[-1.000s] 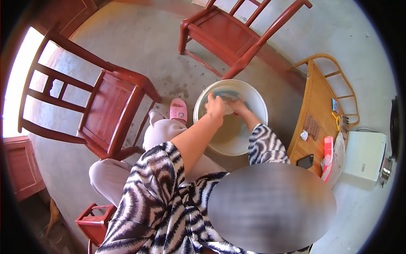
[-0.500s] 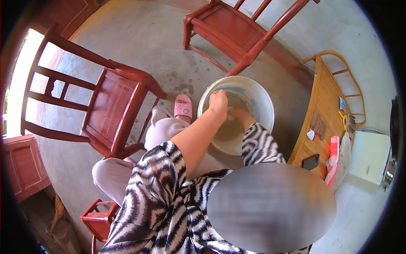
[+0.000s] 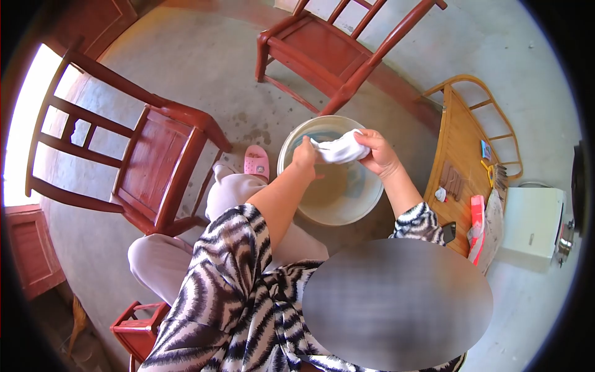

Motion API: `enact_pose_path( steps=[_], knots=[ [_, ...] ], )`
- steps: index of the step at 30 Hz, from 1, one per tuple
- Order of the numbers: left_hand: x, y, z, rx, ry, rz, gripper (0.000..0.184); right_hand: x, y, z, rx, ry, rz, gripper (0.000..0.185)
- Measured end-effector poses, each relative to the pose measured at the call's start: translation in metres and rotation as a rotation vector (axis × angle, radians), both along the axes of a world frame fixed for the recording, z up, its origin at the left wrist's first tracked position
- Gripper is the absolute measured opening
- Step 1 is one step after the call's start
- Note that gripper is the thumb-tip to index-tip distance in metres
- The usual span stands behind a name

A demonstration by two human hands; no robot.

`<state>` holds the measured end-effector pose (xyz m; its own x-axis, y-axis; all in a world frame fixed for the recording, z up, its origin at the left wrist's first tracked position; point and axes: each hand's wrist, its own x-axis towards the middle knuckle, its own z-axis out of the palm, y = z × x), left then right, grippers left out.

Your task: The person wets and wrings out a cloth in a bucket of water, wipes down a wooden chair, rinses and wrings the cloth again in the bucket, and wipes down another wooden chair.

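Observation:
A white cloth (image 3: 342,149) is stretched between my hands above a round white bucket (image 3: 370,203). My left hand (image 3: 304,155) grips the cloth's left end, near the bucket's left rim. On the other side, my right hand (image 3: 379,152) pinches the right end, above the bucket's right rim. Cloudy, brownish water (image 3: 328,189) lies in the bucket below the cloth. Something small and reddish shows just under my left hand; I cannot make out what it is.
Red wooden chairs stand at the left (image 3: 155,158) and beyond the bucket (image 3: 319,49). A low red stool (image 3: 139,332) is at lower left. To the right, a wooden bench (image 3: 443,167) bears a phone, a brush and packets. My foot wears a pink slipper (image 3: 256,164).
Both hands have come up out of the bucket, and the white cloth now shows between them. My right hand has moved right and up. The whole view has shifted slightly.

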<state>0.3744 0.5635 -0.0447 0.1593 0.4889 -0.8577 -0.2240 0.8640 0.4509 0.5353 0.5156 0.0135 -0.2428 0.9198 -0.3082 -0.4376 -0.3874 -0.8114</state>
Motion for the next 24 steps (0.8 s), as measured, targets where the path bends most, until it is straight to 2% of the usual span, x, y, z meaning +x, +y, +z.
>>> enact_pose_path(
  steps=[1, 2, 4, 5, 9, 11, 12, 13, 14, 17, 21, 23, 24],
  knots=[
    [-0.001, 0.0, 0.002, -0.041, -0.159, -0.015, 0.029, -0.002, -0.003, 0.007, 0.003, 0.046, -0.036, 0.02],
    [0.002, 0.0, -0.008, -0.037, -0.161, -0.011, 0.029, -0.005, -0.006, 0.01, 0.005, 0.095, -0.072, 0.021],
    [0.013, 0.0, -0.038, 0.171, -0.232, 0.058, 0.021, -0.004, -0.004, 0.003, 0.004, 0.064, -0.089, 0.02],
    [0.01, -0.001, -0.025, 0.189, -0.235, 0.045, 0.024, -0.001, -0.002, -0.007, -0.023, -0.017, -0.179, 0.02],
    [0.013, -0.003, -0.025, 0.279, -0.307, 0.076, 0.026, 0.008, 0.003, -0.041, -0.138, -0.235, -0.462, 0.019],
    [0.013, -0.003, -0.02, 0.223, -0.536, 0.069, 0.028, 0.001, 0.006, -0.058, -0.17, -0.212, -0.503, 0.019],
    [0.012, -0.003, -0.017, 0.223, -0.537, 0.07, 0.028, -0.004, 0.006, -0.062, -0.207, -0.186, -0.538, 0.019],
    [0.011, -0.004, -0.014, 0.214, -0.558, 0.047, 0.026, -0.009, 0.003, -0.065, -0.261, -0.348, -0.498, 0.019],
    [0.01, -0.005, -0.012, 0.203, -0.578, 0.023, 0.025, -0.015, 0.005, -0.069, -0.264, -0.349, -0.497, 0.019],
    [0.009, -0.004, -0.005, 0.123, -0.512, 0.045, 0.023, -0.026, 0.01, -0.068, -0.211, 0.069, -0.441, 0.02],
    [0.006, 0.004, -0.012, -0.003, -0.654, 0.02, 0.021, -0.021, 0.009, -0.062, -0.136, -0.003, -0.419, 0.016],
    [0.008, 0.003, -0.009, 0.088, -0.446, 0.045, 0.023, -0.019, 0.011, -0.06, -0.037, -0.083, -0.616, 0.014],
    [0.01, 0.002, -0.014, 0.087, -0.449, 0.048, 0.023, -0.02, 0.01, -0.057, -0.038, -0.086, -0.613, 0.014]
  ],
)
